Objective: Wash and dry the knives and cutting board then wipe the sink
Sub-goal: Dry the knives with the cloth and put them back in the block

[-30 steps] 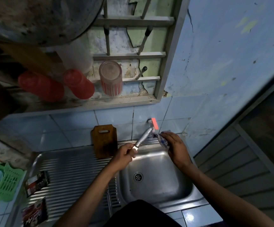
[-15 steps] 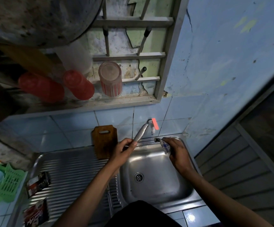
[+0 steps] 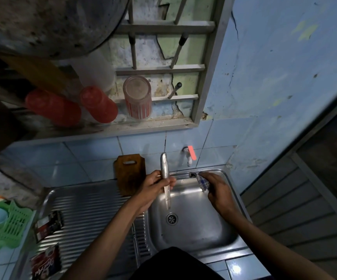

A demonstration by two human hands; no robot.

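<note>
Knife (image 3: 166,178): clamped mid-length in left hand (image 3: 153,187), fingers and thumb curled round it. Stands nearly upright over sink (image 3: 193,237), lower end pointing down toward drain (image 3: 171,218), upper end rising in front of tiled wall. Hard to tell which end is blade.

Changed within the last second: leaned up and right toward tap (image 3: 188,156) a second ago, with cloth (image 3: 203,181) close to its upper end; now swung upright and drawn clear of tap. Cloth now apart from knife, bunched in right hand (image 3: 219,191), that grip closed round it, sitting at back rim of sink just below tap. No water seen running.

Meaning for the task, as a judgement: wiping stroke on this knife looks finished or paused, since cloth and steel no longer touch. Probably inspection, or a turn before another pass. Setting down somewhere dry likely next; care needed with fingers round the metal.

Board (image 3: 130,172) leans upright against wall behind ribbed drainer, left of knife, untouched by either hand. Wiping of sink not yet begun in earnest, though cloth already at its rim.

Further out: two packets (image 3: 48,225) on drainer at left, green basket (image 3: 12,227) on worktop beyond, upturned cups (image 3: 137,98) on ledge above.
</note>
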